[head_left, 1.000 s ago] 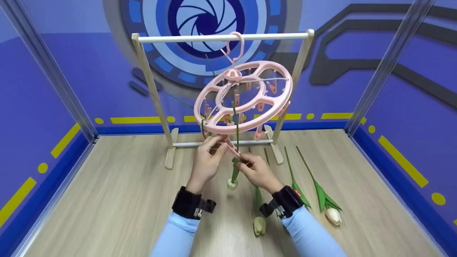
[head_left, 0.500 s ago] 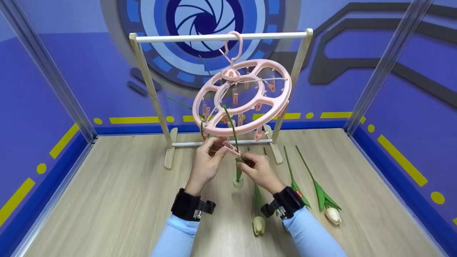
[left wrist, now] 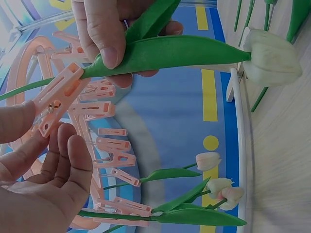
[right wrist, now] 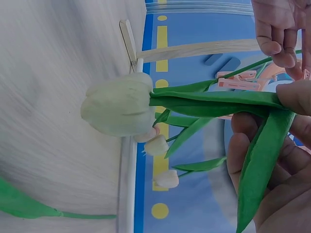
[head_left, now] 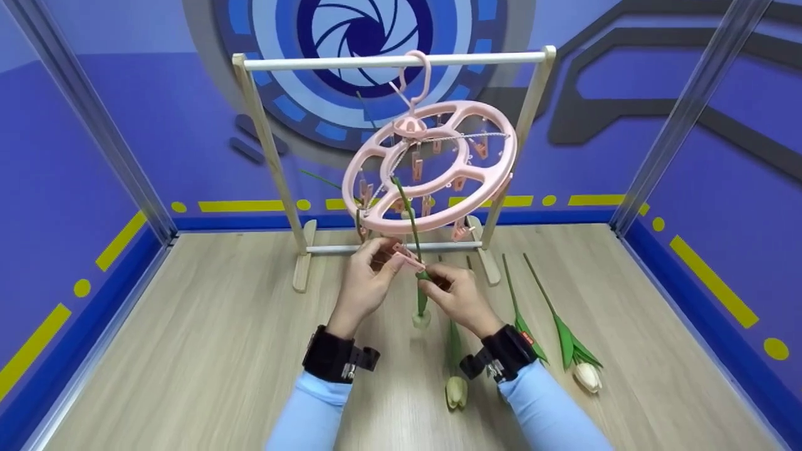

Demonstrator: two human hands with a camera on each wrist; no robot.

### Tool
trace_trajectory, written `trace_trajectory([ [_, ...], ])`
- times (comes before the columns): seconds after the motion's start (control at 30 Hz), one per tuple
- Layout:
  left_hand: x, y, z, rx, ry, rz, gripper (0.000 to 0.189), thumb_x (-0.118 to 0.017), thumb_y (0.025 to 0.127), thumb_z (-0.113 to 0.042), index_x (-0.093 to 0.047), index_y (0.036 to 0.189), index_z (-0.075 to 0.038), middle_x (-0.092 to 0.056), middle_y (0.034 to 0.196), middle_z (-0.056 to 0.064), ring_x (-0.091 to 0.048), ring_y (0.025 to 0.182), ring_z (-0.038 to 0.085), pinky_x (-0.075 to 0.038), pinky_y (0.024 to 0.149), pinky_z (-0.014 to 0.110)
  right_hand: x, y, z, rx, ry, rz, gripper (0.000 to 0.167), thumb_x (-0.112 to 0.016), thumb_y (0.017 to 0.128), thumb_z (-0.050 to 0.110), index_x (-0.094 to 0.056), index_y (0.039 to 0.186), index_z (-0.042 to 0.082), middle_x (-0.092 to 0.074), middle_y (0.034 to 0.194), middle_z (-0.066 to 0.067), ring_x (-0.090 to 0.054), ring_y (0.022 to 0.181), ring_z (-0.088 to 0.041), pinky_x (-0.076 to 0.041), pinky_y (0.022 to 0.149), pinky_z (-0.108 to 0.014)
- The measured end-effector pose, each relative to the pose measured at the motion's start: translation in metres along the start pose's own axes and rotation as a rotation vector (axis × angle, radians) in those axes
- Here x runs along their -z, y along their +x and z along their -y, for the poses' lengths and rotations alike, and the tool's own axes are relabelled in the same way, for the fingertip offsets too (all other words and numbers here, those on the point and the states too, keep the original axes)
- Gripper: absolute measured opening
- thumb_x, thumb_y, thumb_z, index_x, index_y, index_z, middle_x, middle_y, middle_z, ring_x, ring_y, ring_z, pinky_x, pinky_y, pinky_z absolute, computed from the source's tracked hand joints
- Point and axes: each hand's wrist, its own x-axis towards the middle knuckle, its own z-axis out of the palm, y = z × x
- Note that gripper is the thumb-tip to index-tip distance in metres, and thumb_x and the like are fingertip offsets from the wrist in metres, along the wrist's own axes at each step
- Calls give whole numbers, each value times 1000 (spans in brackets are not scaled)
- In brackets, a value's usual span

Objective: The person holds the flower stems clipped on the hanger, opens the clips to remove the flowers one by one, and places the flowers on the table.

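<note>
My left hand [head_left: 363, 282] pinches the handle end of a pink clothespin [left wrist: 59, 97] between thumb and forefinger. The clothespin belongs to the round pink clip hanger [head_left: 489, 195]. In my right hand [head_left: 460, 297] is a white artificial tulip [right wrist: 119, 104], pinched by its stem and green leaves. Its bloom points down toward the table, and the thin stem rises in front of the hanger's ring. At the clothespin's tip, the stem overlaps the clip in the left wrist view, right beside my right fingertips. Other white tulips [left wrist: 208, 161] hang bloom-down from clips farther back.
The hanger hooks over the white bar [head_left: 326, 64] of a wooden stand [head_left: 269, 144]. Several pink clips dangle from its ring. On the table's right side lie loose tulips, one with a white bloom [head_left: 588, 377] and another [head_left: 457, 393] near my right wrist. Blue panels enclose the table.
The tulip in my right hand has tilted, its bloom shifting right and its stem end left. The clothespin in my left hand has turned flatter toward the stem.
</note>
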Motion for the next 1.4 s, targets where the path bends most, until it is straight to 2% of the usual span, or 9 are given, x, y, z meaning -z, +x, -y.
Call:
trace_trajectory([
  [0.27, 2, 1, -4, 26, -12, 30, 25, -67, 101, -10, -67, 120, 6, -72, 106, 17, -67, 93, 27, -52, 79, 30, 1, 1, 2, -43, 10, 9, 5, -69, 95, 1, -72, 100, 2, -67, 83, -6, -54, 71, -12, -44, 64, -22],
  [0.5, 3, 0, -3, 31, -13, 51, 19, -66, 102, -9, -67, 114, 5, -71, 105, 17, -66, 91, 26, -50, 77, 28, 1, 0, 1, -27, 22, 16, 6, -69, 96, 3, -73, 100, 0, -67, 81, -7, -54, 70, -12, -44, 63, -22],
  [0.77, 2, 0, -3, 24, -44, 54, 19, -65, 102, -8, -66, 114, 7, -71, 106, 19, -67, 93, 28, -52, 78, 26, 3, 0, 3, -19, 4, 20, 6, -70, 97, 6, -74, 98, 3, -68, 82, -6, -56, 71, -12, -46, 63, -22],
  [0.97, 1, 2, -3, 22, -41, 44, 23, -67, 102, -12, -67, 117, 6, -71, 107, 18, -69, 93, 28, -53, 79, 27, 5, 0, 2, 7, -20, -10, 6, -71, 96, 4, -76, 98, 3, -69, 83, -5, -59, 72, -15, -49, 64, -22],
  [1.2, -2, -1, 1, 18, -65, 30, 24, -68, 101, -12, -67, 117, 5, -72, 106, 17, -69, 93, 26, -55, 80, 29, 6, -3, 3, 11, -30, -38, 6, -73, 95, 4, -77, 99, 3, -69, 84, -5, -61, 72, -11, -51, 64, -22],
  [1.4, -6, -3, 2, 9, -82, 3, 21, -70, 100, -12, -68, 115, 3, -72, 105, 15, -69, 92, 25, -55, 79, 30, 7, -4, 2, 17, -21, -51, 6, -73, 95, 5, -78, 98, 3, -69, 82, -3, -58, 70, -9, -48, 62, -22],
])
